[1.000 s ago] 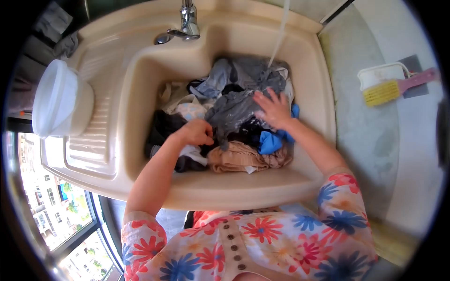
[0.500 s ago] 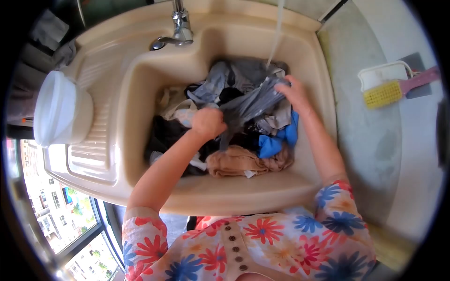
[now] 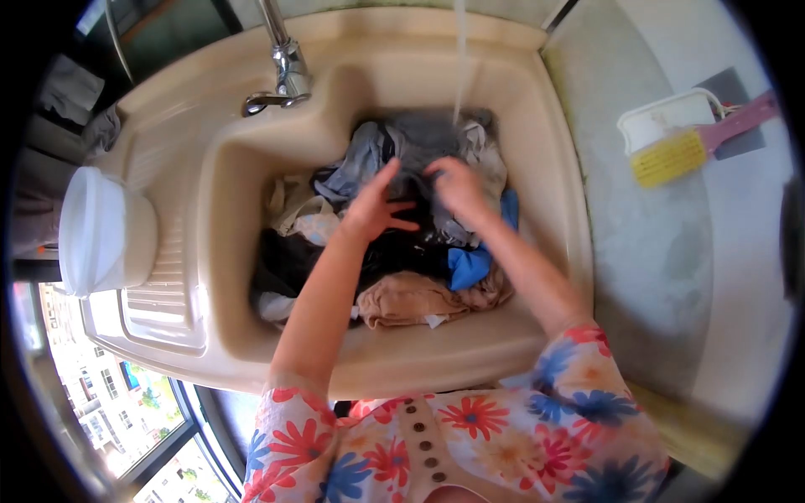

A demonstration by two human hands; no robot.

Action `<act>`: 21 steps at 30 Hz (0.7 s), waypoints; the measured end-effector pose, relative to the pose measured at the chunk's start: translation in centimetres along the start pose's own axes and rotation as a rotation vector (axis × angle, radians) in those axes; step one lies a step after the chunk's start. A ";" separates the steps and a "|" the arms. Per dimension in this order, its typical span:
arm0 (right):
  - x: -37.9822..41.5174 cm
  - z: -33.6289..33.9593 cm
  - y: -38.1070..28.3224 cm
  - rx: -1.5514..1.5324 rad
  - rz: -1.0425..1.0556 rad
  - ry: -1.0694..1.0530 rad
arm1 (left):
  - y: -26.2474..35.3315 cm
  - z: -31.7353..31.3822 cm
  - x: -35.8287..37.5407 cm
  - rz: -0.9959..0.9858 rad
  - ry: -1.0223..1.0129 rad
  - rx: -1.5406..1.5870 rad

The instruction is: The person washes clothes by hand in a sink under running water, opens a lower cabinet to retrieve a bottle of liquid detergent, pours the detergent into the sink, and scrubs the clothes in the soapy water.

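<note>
Within the beige moulded sink [image 3: 470, 362], a bunched dark-grey cloth [image 3: 422, 134] lies just beyond the bare left hand [image 3: 369, 211], open and splayed, and the right hand [image 3: 461, 191], curled at its near edge, grip indeterminable.

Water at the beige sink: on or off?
On: a thin clear stream falls onto the grey cloth in the beige sink; the outlet it comes from is out of view.

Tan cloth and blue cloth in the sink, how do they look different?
The tan cloth shows as a broad, folded bundle; the blue cloth shows in smaller patches. The tan cloth lies along the near side of the sink; the blue cloth's patches lie farther back. Both are rumpled among other clothes.
</note>
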State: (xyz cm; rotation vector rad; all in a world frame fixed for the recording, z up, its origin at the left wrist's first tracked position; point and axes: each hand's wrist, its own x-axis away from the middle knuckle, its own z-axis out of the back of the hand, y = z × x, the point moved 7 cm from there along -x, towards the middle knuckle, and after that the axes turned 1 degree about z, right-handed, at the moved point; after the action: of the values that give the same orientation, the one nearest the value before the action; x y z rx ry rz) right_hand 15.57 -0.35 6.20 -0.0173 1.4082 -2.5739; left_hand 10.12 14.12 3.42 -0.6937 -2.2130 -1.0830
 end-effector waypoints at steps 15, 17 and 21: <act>4.4 -6.0 -12.0 0.137 0.473 0.023 | -2.3 5.4 -4.9 -0.516 -0.372 0.072; 2.4 -5.5 -6.9 0.188 0.278 0.066 | -4.7 5.1 -7.9 -0.170 -0.210 0.420; -4.0 -1.1 1.5 0.305 -0.169 0.171 | -1.6 1.8 -3.1 -0.149 0.136 0.288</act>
State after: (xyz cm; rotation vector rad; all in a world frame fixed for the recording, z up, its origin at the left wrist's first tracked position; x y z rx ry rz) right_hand 19.58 0.53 4.66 0.1401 1.0898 -2.9671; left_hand 10.75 14.13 -0.52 -0.3265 -2.2674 -0.8293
